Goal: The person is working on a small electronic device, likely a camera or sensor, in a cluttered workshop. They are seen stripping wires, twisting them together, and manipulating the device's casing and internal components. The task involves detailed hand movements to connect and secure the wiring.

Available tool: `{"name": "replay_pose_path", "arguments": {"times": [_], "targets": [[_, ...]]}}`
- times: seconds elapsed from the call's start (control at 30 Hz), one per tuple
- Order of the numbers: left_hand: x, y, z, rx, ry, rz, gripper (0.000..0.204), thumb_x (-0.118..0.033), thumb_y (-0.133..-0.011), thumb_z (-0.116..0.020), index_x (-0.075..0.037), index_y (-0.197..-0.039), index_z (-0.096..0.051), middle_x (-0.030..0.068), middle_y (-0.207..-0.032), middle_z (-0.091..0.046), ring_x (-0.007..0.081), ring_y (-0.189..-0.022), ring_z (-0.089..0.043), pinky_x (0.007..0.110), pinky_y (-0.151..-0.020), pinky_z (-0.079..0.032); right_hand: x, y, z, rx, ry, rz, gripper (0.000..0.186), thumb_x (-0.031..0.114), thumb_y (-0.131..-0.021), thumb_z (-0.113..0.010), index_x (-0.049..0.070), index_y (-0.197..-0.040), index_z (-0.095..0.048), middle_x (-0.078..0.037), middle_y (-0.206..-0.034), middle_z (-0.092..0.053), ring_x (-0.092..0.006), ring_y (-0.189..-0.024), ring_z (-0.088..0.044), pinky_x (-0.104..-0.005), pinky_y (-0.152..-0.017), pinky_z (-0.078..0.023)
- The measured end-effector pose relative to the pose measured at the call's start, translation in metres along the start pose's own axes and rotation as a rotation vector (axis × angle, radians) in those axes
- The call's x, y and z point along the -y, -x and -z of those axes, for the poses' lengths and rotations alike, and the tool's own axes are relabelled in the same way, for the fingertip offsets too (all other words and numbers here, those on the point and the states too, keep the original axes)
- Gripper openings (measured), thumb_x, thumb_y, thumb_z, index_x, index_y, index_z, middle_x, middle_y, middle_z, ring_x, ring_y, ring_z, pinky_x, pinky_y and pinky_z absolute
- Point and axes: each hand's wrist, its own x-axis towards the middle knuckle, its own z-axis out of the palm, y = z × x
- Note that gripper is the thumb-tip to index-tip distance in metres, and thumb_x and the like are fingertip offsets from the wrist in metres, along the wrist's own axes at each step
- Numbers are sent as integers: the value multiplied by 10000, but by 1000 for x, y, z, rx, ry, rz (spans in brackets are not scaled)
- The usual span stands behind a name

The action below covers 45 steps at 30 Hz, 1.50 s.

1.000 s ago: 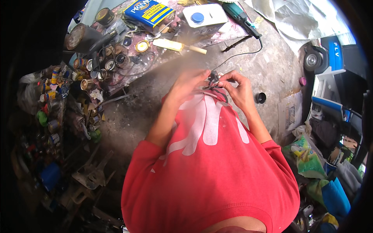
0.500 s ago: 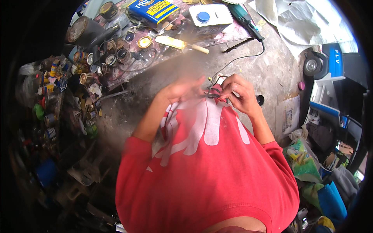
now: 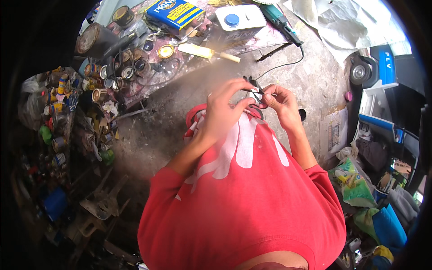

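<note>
In front of my chest both hands work on a bunched black cord. My left hand has come in from the left, its thumb and fingers closed around part of the cord. On the other side, my right hand pinches the cord between thumb and fingers. The exact shape of the piece between my fingertips is too small to make out. A black cable runs from near my hands up to a teal power tool on the table. My red shirt lies just below the hands.
On the paint-stained table are a blue-and-yellow can, a white can with a blue cap and a flat brush. Paint tins crowd the left. A blue toy-like vehicle and plastic bags stand right.
My left hand has moved right and closed on the cord close to my right hand. Earlier it was blurred and farther left. The right hand has shifted slightly, still pinching.
</note>
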Motion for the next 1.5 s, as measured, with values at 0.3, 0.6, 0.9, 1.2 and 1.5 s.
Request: {"name": "replay_pose_path", "arguments": {"times": [0.3, 0.6, 0.9, 1.2, 1.5], "targets": [[22, 14, -8, 49, 242, 177, 406, 69, -757, -765, -36, -1083, -547, 78, -949, -645, 202, -912, -700, 324, -812, -559, 6, 6, -14, -18, -53, 50, 197, 74, -896, -720, 16, -1050, -610, -44, -912, -646, -113, -855, -623, -262, -789, -515], [12, 28, -7, -53, 416, 61, 392, 134, -779, -706, -14, -1091, -523, 86, -979, -618, 206, -927, -708, 322, -833, -596, 23, 20, -29, 8, -74, 243, 431, -53, -817, -737, -4, -1222, -601, -45, -974, -643, -94, -861, -591, -243, -761, -490], [4, 17, 7, 106, 10, -41, 269, 100, -752, -687, -37, -981, -719, 83, -924, -680, 226, -832, -710, 325, -707, -552, 15, 31, -21, -59, -62, 380, 143, 16, -892, -677, -2, -1032, -652, -66, -979, -667, -120, -849, -624, -279, -749, -508], [-6, 20, 8, -95, -128, -271, 300, 137, -693, -702, -66, -912, -732, 69, -901, -676, 242, -837, -700, 338, -701, -549, 34, 52, -39, -125, -115, 366, 37, 2, -909, -631, 15, -940, -614, -72, -931, -612, -142, -816, -598, -296, -732, -501], [-2, 16, 7, -164, -117, -346, 266, 177, -682, -640, -6, -867, -693, 97, -923, -669, 273, -860, -717, 346, -714, -583, 36, 53, -35, -91, 6, 411, 67, -22, -872, -682, -7, -925, -644, -57, -881, -645, -132, -818, -606, -291, -789, -470]]}}
